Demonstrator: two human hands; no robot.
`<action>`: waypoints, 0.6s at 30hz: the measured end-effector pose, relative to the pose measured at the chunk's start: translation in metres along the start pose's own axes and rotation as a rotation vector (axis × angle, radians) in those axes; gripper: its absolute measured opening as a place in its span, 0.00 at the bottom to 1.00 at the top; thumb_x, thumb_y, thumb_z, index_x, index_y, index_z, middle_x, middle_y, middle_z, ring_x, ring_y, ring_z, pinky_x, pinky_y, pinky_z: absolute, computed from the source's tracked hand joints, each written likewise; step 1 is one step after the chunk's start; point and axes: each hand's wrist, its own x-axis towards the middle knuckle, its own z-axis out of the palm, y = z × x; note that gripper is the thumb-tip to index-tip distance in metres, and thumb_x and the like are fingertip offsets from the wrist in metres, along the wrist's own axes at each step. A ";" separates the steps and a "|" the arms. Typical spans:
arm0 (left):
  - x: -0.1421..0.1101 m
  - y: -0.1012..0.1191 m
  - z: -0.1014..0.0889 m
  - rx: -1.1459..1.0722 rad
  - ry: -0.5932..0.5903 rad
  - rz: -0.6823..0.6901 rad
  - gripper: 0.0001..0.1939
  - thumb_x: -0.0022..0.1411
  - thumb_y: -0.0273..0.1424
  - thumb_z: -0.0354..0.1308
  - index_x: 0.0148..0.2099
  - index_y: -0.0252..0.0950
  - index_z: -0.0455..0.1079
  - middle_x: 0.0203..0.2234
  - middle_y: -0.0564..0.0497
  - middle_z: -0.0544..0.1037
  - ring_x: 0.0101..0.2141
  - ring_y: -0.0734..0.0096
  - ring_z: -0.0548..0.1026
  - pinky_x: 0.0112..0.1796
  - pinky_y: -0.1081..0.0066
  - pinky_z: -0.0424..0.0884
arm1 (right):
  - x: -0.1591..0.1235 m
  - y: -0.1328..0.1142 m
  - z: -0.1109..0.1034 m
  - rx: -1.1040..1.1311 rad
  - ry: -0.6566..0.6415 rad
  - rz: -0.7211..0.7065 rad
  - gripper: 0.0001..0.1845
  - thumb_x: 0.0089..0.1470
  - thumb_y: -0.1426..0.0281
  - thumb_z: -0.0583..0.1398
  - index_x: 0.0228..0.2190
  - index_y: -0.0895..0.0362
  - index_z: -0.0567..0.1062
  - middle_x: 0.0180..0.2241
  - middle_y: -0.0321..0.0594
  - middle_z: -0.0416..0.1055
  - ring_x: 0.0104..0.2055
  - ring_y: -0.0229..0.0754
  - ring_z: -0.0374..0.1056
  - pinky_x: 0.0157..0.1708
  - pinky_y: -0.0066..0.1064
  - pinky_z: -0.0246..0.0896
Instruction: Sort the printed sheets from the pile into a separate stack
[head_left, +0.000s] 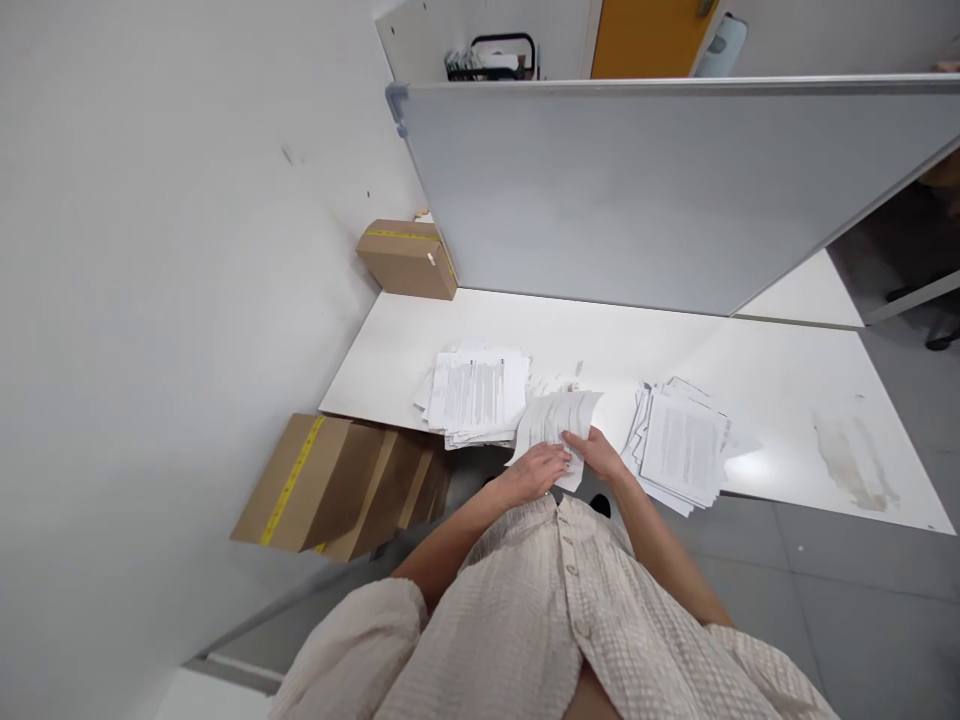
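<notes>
A printed sheet of paper (559, 412) is held at the table's front edge, bent and tilted towards me. My right hand (598, 456) grips its right side, thumb lying on top of the print. My left hand (534, 473) is closed at the lower left part of the same sheet, fingers pointing right; the underside of its grip is hidden. Left of the sheet lies an uneven stack of printed papers (480, 392), and to the right is a second loose stack (681, 445) that overhangs the front edge.
The white table (787, 400) has a whiteboard panel (600, 190) standing along its back. A taped cardboard box (409, 268) sits in the back left corner. Several cardboard boxes (315, 480) stand below the table's left end, beside the wall (187, 300).
</notes>
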 end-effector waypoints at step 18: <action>0.031 -0.044 -0.013 -0.703 0.466 -0.487 0.15 0.54 0.39 0.53 0.37 0.32 0.69 0.30 0.49 0.74 0.34 0.69 0.71 0.38 0.68 0.65 | -0.011 0.002 -0.039 -0.206 0.196 -0.233 0.17 0.40 0.62 0.60 0.33 0.59 0.74 0.35 0.44 0.73 0.39 0.49 0.67 0.37 0.37 0.61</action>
